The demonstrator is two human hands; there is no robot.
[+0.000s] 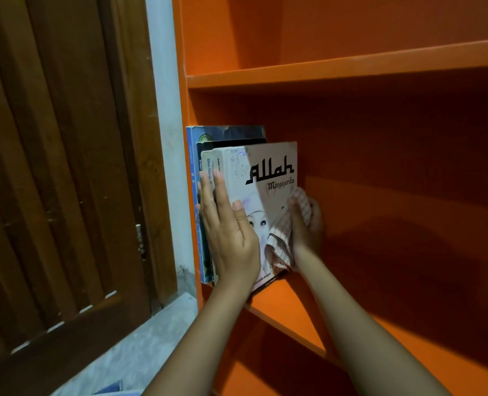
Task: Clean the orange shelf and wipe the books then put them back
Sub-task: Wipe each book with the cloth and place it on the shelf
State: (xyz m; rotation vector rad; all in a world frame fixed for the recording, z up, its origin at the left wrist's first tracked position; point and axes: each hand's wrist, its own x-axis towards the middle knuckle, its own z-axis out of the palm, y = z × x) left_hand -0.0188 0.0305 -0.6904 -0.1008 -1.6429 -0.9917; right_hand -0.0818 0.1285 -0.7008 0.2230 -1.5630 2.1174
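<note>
The orange shelf [351,67] is seen as smooth, matt-finished board. On the shelf, the books [271,172] are bound in paper card, with a slight sheen on the front cover. A checked woven cloth [282,235], soft and creased, is held against it. Left of the shelf, a door [51,167] of dark grained wood is faintly polished.

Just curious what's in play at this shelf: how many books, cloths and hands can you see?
Books: 4 visible
Checked cloth: 1
Hands: 2, the left hand and the right hand
Total: 7
</note>
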